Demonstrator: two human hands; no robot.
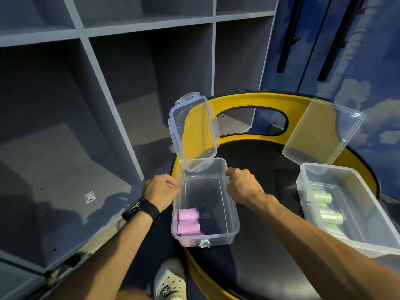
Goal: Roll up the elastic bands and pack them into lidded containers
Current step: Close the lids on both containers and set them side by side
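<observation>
I see a grey shelf unit [108, 105] left of the clear box [205, 204], which sits on the round black surface [259, 267] with its lid [193, 131] standing open behind it. A second box [346, 213] right of it holds green rolled bands [320, 198]. My left hand [161, 191] and right hand [242, 187] curl their fingers over the clear box's side rims. Pink rolled bands [187, 221] lie in its near left corner.

My left hand [161, 189] and right hand [242, 187] curl their fingertips out of my sight, and the box [355, 213] beyond my right fingers runs off frame.
</observation>
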